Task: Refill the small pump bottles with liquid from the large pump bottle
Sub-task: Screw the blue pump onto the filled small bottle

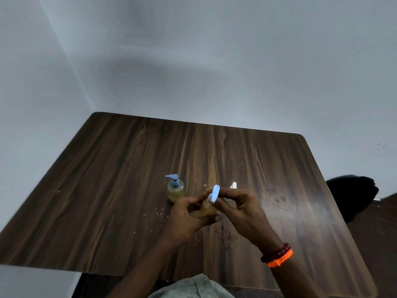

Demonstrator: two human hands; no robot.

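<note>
Two pump bottles show plainly: one small bottle with a blue pump [175, 188] stands on the table [107, 190], holding yellowish liquid, and we hold a second bottle [207, 208] of amber liquid above the table's middle. Our left hand [189, 216] wraps its body while our right hand [238, 208] pinches its pale pump head [214, 193], so we judge we are unscrewing or refitting that pump. A white pump top [233, 186] peeks out behind our right fingers; it may belong to a third bottle, but the view hides it. How much refilling is done we cannot say; at least this pump needs settling. Specks and wet smears dot the table near us. Open room lies all around, the edges well away.
</note>
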